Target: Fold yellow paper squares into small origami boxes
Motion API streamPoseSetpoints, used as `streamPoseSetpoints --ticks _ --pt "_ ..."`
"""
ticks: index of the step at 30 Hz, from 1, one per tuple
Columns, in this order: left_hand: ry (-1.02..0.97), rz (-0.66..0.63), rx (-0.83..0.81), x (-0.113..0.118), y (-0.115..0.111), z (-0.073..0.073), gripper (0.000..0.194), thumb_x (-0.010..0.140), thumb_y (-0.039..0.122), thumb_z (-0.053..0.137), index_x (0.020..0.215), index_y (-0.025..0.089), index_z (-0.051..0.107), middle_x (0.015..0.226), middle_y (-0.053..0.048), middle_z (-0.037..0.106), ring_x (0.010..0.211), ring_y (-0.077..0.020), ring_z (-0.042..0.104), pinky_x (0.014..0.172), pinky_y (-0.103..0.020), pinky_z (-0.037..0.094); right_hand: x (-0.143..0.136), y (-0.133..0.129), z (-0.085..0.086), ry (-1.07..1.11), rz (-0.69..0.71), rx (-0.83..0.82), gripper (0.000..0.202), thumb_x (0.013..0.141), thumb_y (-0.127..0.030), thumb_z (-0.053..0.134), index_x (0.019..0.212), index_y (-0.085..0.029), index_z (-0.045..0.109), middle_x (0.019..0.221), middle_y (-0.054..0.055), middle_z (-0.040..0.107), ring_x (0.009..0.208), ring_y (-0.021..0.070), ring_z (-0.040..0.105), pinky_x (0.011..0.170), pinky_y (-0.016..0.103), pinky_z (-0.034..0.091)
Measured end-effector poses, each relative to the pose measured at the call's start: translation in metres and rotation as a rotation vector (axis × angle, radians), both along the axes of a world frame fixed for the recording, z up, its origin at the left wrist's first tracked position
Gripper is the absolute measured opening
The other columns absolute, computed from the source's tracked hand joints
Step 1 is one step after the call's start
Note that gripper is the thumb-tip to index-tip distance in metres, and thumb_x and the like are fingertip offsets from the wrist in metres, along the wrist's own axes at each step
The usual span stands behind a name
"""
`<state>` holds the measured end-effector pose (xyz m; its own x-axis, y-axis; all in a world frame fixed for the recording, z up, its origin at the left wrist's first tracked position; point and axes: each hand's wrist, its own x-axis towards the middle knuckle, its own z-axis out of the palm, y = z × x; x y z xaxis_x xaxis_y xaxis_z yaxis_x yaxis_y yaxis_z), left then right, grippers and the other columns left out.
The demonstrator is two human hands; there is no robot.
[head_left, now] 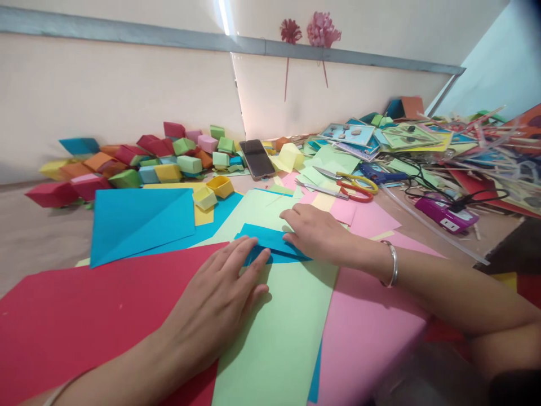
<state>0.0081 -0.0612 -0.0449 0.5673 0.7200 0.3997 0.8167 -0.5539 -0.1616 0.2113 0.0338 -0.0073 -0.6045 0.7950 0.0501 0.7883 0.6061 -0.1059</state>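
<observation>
A small folded piece of blue paper point(268, 239) lies on a light green sheet point(279, 327) in front of me. My left hand point(224, 287) rests at its left end, fingers stretched out and fingertips touching the paper. From the other side, my right hand point(315, 232), with a bangle on the wrist, has its fingers bent and closed on the right end of the fold. A larger blue sheet point(143, 223) with a diagonal crease lies to the left, near two small yellow paper boxes point(220, 186).
Red sheets point(84, 316) lie left, pink sheets point(372, 332) right. Several coloured paper boxes point(169, 146) are piled along the wall. Beyond my right hand are a phone point(256, 159), scissors point(355, 190), a blue glue gun point(374, 173) and a purple power socket point(446, 214) with cables.
</observation>
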Motion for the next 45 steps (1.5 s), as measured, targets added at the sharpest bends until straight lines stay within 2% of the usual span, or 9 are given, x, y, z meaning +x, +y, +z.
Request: streamPoseSetpoints --ticks 4,9,13,15,21,26,37,40,45 --pt "-0.031 -0.007 -0.048 0.000 0.001 0.003 0.045 0.101 0.038 0.034 0.130 0.014 0.060 0.110 -0.016 0.068 0.097 -0.0314 0.064 0.083 -0.046 0.053 -0.001 -0.002 0.002 0.165 0.047 -0.175 0.033 0.093 -0.022 0.051 0.125 -0.013 0.055 0.099 0.010 0.071 0.090 0.0209 0.064 0.072 0.029 0.044" --pt "-0.102 0.010 -0.022 -0.004 0.007 0.003 0.055 0.102 0.047 0.029 0.138 0.012 0.050 0.117 -0.015 0.071 0.115 -0.0355 0.060 0.089 -0.049 0.048 -0.002 -0.006 0.006 0.454 0.207 -0.521 0.038 0.086 -0.003 0.046 0.121 -0.013 0.056 0.089 0.004 0.073 0.082 0.0137 0.066 0.078 0.027 0.049" --pt "-0.143 0.033 -0.084 -0.006 0.011 0.006 0.048 0.101 0.047 0.031 0.125 0.016 0.060 0.113 -0.011 0.074 0.123 -0.0374 0.057 0.088 -0.051 0.048 -0.003 -0.006 0.000 0.580 0.269 -0.685 0.050 0.083 0.005 0.037 0.130 -0.010 0.044 0.095 0.007 0.073 0.079 0.0113 0.067 0.076 0.026 0.053" --pt "-0.141 0.021 -0.105 -0.006 0.013 0.007 0.043 0.100 0.046 0.035 0.117 0.020 0.065 0.112 -0.009 0.074 0.126 -0.0385 0.055 0.090 -0.054 0.047 -0.002 -0.004 -0.003 0.574 0.295 -0.566 0.051 0.082 0.005 0.037 0.130 -0.010 0.044 0.094 0.007 0.073 0.080 0.0117 0.066 0.077 0.027 0.053" --pt "-0.217 0.005 -0.117 -0.007 0.017 0.005 0.033 0.097 0.039 0.045 0.105 0.020 0.070 0.113 -0.010 0.074 0.121 -0.0371 0.059 0.091 -0.055 0.049 0.003 0.013 -0.015 0.225 0.403 0.306 0.026 0.093 -0.008 0.047 0.112 -0.014 0.063 0.118 0.017 0.064 0.107 0.0252 0.058 0.085 0.039 0.047" --pt "-0.455 0.072 -0.108 -0.009 0.020 0.007 0.028 0.094 0.029 0.045 0.107 0.019 0.068 0.111 -0.011 0.073 0.102 -0.0279 0.068 0.084 -0.041 0.056 0.003 0.024 -0.024 0.242 0.448 0.648 0.023 0.100 -0.021 0.043 0.109 -0.020 0.065 0.130 0.011 0.060 0.117 0.0248 0.052 0.087 0.037 0.041" --pt "-0.904 0.199 -0.402 -0.012 0.026 0.014 0.017 0.082 0.030 0.050 0.090 0.021 0.063 0.091 -0.006 0.072 0.083 -0.0218 0.068 0.075 -0.035 0.058 0.007 0.008 -0.004 0.134 0.621 0.576 0.023 0.097 -0.017 0.041 0.094 -0.019 0.063 0.134 0.010 0.056 0.125 0.0236 0.045 0.102 0.043 0.027" --pt "-0.846 0.155 -0.410 -0.011 0.026 0.016 0.016 0.085 0.029 0.050 0.089 0.021 0.064 0.094 -0.006 0.072 0.088 -0.0218 0.068 0.077 -0.035 0.057 0.006 0.010 -0.002 0.109 0.537 0.531 0.033 0.100 -0.017 0.034 0.086 -0.021 0.064 0.124 0.007 0.061 0.114 0.0207 0.048 0.095 0.038 0.028" --pt "-0.471 0.063 -0.140 -0.011 0.024 0.016 0.026 0.091 0.040 0.053 0.083 0.021 0.070 0.099 -0.010 0.069 0.094 -0.0261 0.063 0.081 -0.042 0.051 0.003 0.010 -0.002 -0.010 0.456 0.421 0.034 0.097 -0.011 0.040 0.073 -0.018 0.064 0.091 0.007 0.063 0.084 0.0185 0.044 0.071 0.034 0.022"
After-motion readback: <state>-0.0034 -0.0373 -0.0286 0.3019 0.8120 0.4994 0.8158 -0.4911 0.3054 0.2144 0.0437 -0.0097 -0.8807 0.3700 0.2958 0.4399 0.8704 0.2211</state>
